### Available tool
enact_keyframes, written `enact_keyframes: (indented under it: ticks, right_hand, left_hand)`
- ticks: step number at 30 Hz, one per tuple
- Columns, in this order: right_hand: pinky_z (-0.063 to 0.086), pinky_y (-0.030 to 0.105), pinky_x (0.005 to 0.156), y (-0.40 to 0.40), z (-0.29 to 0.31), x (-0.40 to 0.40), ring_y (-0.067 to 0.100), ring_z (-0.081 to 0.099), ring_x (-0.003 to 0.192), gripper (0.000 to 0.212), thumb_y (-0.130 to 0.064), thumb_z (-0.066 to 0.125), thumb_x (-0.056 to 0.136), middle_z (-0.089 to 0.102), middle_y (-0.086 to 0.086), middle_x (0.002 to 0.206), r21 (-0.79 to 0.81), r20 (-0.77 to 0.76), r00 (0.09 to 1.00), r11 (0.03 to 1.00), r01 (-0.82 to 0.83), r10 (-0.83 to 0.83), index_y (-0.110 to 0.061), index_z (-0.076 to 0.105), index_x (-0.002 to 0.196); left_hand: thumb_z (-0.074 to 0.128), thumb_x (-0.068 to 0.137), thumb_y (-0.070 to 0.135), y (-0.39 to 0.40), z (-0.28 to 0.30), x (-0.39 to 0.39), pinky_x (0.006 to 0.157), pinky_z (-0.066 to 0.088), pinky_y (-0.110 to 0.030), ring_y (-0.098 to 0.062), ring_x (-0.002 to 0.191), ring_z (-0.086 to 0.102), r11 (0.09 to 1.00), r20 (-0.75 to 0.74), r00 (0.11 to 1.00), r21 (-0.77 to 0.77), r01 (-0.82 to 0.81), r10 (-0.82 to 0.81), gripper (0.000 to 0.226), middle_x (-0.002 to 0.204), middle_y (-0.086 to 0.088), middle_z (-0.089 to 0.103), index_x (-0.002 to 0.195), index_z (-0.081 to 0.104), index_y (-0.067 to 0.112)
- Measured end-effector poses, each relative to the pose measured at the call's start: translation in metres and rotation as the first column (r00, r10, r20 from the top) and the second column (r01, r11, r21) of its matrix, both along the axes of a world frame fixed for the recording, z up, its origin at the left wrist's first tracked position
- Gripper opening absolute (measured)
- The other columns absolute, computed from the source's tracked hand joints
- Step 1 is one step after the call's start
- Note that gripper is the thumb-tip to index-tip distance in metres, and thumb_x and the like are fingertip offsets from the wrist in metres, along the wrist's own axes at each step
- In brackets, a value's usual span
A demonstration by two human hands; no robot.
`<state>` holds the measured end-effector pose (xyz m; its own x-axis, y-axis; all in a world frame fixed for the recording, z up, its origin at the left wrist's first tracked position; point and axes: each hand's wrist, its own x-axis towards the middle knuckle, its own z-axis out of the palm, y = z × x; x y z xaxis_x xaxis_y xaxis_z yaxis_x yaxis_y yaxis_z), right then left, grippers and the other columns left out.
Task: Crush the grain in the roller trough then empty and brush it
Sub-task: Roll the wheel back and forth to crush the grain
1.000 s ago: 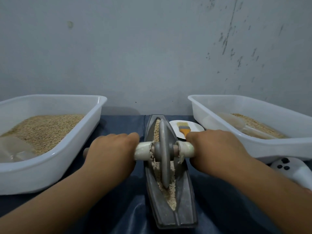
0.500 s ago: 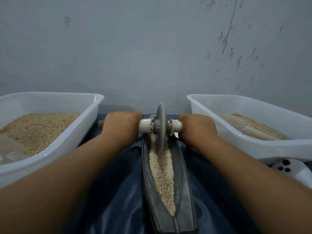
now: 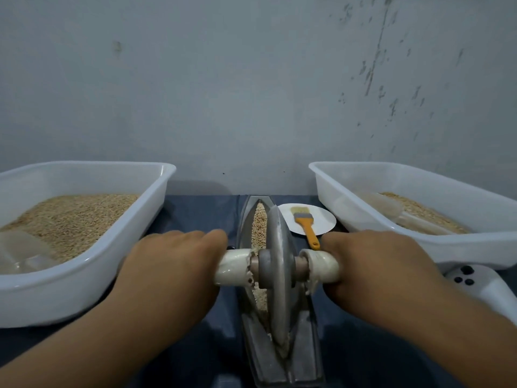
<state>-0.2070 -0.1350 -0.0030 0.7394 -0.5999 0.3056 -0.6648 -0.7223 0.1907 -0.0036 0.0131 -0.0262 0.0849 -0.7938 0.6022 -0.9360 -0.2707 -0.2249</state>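
A grey metal boat-shaped trough [image 3: 305, 357] lies lengthwise on the dark blue cloth, with pale grain [image 3: 259, 222] along its groove. A grey roller disc [image 3: 277, 275] stands upright in the groove near the trough's front half, on an axle with white handles. My left hand [image 3: 170, 273] grips the left handle [image 3: 233, 266]. My right hand [image 3: 375, 270] grips the right handle [image 3: 321, 266]. An orange-handled brush [image 3: 305, 224] lies on a small white plate [image 3: 324, 225] just right of the trough's far end.
A white tub [image 3: 84, 284] holding grain stands at the left. Another white tub [image 3: 475, 242] with grain and a clear scoop [image 3: 391, 211] stands at the right. A white controller [image 3: 481, 284] lies by my right forearm. A grey wall rises behind.
The roller went from mid-trough to the far end half a second ago, then came back toward me to the near half. Both hands kept their grip on the handles.
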Motion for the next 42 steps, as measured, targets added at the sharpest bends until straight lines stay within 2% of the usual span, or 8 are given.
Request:
enact_keyframes:
  ticks: [5, 12, 20, 24, 31, 33, 37, 42]
  right_hand:
    - [0.020, 0.024, 0.046, -0.044, -0.015, 0.046, 0.011, 0.039, 0.053, 0.011, -0.028, 0.055, 0.074, 0.046, -0.008, 0.063, -0.003, 0.045, 0.999, 1.000, 0.012, -0.012, -0.029, 0.045, 0.077]
    - [0.019, 0.025, 0.047, -0.109, -0.016, 0.101, 0.011, 0.035, 0.051, 0.022, -0.022, 0.056, 0.070, 0.043, -0.008, 0.060, -0.072, 0.124, 0.992, 0.997, 0.015, -0.006, -0.027, 0.035, 0.064]
    - [0.027, 0.024, 0.048, -0.087, -0.026, 0.072, 0.010, 0.043, 0.057, 0.008, -0.027, 0.057, 0.073, 0.050, -0.009, 0.067, 0.088, 0.105, 0.994, 0.996, 0.022, -0.031, -0.029, 0.052, 0.079]
    - [0.030, 0.023, 0.047, -0.050, -0.018, 0.034, 0.011, 0.051, 0.063, 0.011, -0.030, 0.058, 0.072, 0.054, -0.009, 0.069, 0.148, 0.023, 1.000, 0.989, -0.009, 0.006, -0.029, 0.049, 0.077]
    - [0.032, 0.024, 0.047, -0.016, -0.001, 0.004, 0.004, 0.050, 0.062, 0.012, -0.034, 0.057, 0.069, 0.056, -0.009, 0.068, 0.137, -0.025, 0.999, 0.990, -0.032, 0.035, -0.032, 0.046, 0.074]
    - [0.031, 0.024, 0.048, -0.023, -0.005, 0.013, 0.009, 0.052, 0.064, 0.013, -0.032, 0.058, 0.069, 0.055, -0.009, 0.068, 0.142, -0.023, 0.999, 0.989, -0.025, 0.028, -0.030, 0.046, 0.072]
    - [0.028, 0.023, 0.047, -0.052, -0.017, 0.044, 0.010, 0.045, 0.059, 0.011, -0.026, 0.058, 0.071, 0.051, -0.009, 0.068, 0.118, 0.028, 1.000, 0.993, 0.002, -0.005, -0.030, 0.054, 0.081]
    - [0.020, 0.025, 0.047, -0.094, -0.019, 0.086, 0.011, 0.040, 0.053, 0.022, -0.027, 0.059, 0.071, 0.043, -0.008, 0.060, -0.046, 0.121, 0.993, 0.999, -0.001, 0.007, -0.026, 0.037, 0.066]
  left_hand:
    - [0.066, 0.076, 0.035, -0.042, -0.014, 0.026, 0.047, 0.019, -0.025, -0.007, 0.052, 0.034, 0.986, -0.021, 0.986, 0.052, -0.161, 0.163, 0.044, 0.058, 0.010, 0.035, 0.066, 0.023, 0.031]
    - [0.059, 0.080, 0.022, -0.107, -0.003, 0.065, 0.060, 0.039, -0.032, -0.020, 0.062, 0.043, 0.974, -0.119, 0.967, 0.022, -0.226, 0.227, 0.014, 0.064, 0.008, 0.036, 0.082, 0.045, 0.025]
    - [0.063, 0.079, 0.028, -0.084, -0.004, 0.048, 0.058, 0.035, -0.031, -0.016, 0.062, 0.041, 0.981, 0.006, 0.983, 0.068, -0.184, 0.184, 0.030, 0.064, 0.009, 0.034, 0.080, 0.034, 0.029]
    - [0.065, 0.078, 0.032, -0.045, -0.005, 0.022, 0.056, 0.029, -0.028, -0.011, 0.059, 0.041, 0.990, 0.031, 0.991, 0.044, -0.132, 0.131, 0.034, 0.061, 0.010, 0.031, 0.077, 0.030, 0.032]
    - [0.086, 0.040, 0.020, -0.006, 0.002, 0.003, 0.044, 0.012, -0.016, -0.011, 0.039, 0.033, 0.997, 0.022, 0.998, 0.057, -0.055, 0.054, 0.060, 0.047, 0.010, 0.035, 0.066, 0.034, 0.031]
    - [0.085, 0.047, 0.022, -0.012, -0.001, 0.006, 0.045, 0.012, -0.019, -0.011, 0.042, 0.035, 0.996, 0.024, 0.998, 0.066, -0.061, 0.060, 0.058, 0.050, 0.010, 0.033, 0.069, 0.032, 0.032]
    - [0.059, 0.082, 0.036, -0.046, -0.008, 0.024, 0.056, 0.030, -0.027, -0.010, 0.064, 0.047, 0.980, 0.031, 0.982, 0.065, -0.187, 0.186, 0.027, 0.066, 0.009, 0.039, 0.080, 0.033, 0.033]
    - [0.063, 0.079, 0.029, -0.091, -0.004, 0.054, 0.060, 0.036, -0.030, -0.016, 0.062, 0.044, 0.976, -0.135, 0.967, 0.080, -0.205, 0.214, 0.024, 0.062, 0.010, 0.036, 0.080, 0.039, 0.030]
